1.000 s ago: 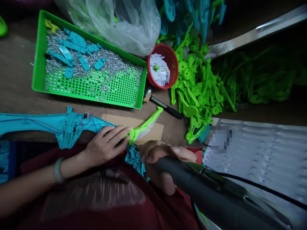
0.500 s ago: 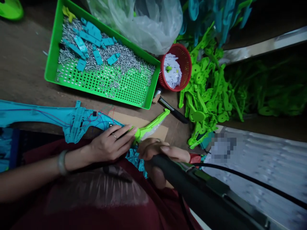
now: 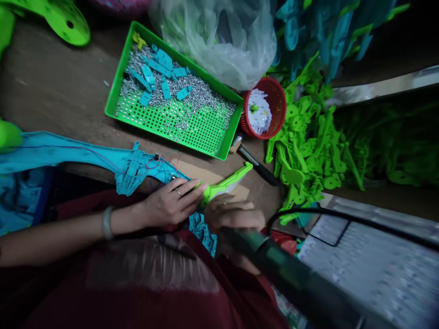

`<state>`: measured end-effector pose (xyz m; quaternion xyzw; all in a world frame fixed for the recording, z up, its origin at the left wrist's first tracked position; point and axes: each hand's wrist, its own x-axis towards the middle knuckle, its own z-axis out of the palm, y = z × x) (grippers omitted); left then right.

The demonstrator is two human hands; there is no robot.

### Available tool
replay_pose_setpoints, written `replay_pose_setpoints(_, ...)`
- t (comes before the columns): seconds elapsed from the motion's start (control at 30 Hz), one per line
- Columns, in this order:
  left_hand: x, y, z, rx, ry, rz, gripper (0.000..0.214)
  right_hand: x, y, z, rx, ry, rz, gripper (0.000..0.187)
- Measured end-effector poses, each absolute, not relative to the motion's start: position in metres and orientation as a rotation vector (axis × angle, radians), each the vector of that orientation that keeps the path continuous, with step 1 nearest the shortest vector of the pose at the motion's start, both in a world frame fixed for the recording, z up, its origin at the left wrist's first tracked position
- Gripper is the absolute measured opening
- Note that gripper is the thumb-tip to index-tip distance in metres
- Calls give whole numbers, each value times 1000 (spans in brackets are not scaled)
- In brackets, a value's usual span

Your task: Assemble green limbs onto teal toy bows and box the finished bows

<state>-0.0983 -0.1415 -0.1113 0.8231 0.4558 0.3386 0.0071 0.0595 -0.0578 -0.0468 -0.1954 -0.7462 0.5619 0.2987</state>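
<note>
basically, bodyward of green perforated plastic tray (image 3: pixel 164 135): left hand (image 3: pixel 174 201), fingers together, covers one end of curved lime-green plastic arm (image 3: pixel 235 178) by long blue plastic shell (image 3: pixel 85 153), likely steadying it. right hand (image 3: pixel 236 214) curls round black cylindrical tool (image 3: pixel 298 272), probably for control; fingertips blurred, can't tell.
</note>
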Motion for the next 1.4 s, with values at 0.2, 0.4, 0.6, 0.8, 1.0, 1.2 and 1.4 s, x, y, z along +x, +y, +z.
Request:
replay_pose_setpoints(0.2,-135,-138,-66,2562,1506,839,27,48,-16,-29,-687,-1429,1106,26)
replay_pose_setpoints(0.4,-212,-100,-39,2988,1244,152,25,52,5,-28,-997,-1312,958,33)
replay_pose_setpoints(0.6,-233,-84,-45,2918,1089,180,35,67,-1,-30,-982,-1295,1020,32)
replay_pose_setpoints(0.8,-245,-66,-37,2771,872,202,26,76,-4,-25,-1070,-1287,970,32)
replay_pose_setpoints(1.0,-249,-91,-34,2258,945,638,5,74,-26,-26,-1242,-1174,569,37)
replay_pose_setpoints(1.2,-236,-122,-53,2160,1244,728,9,16,-107,-38,-1085,-1658,63,29)
replay_pose_setpoints(1.4,-229,-135,-56,2135,1549,837,10,-22,-105,-56,-1125,-2481,614,24)
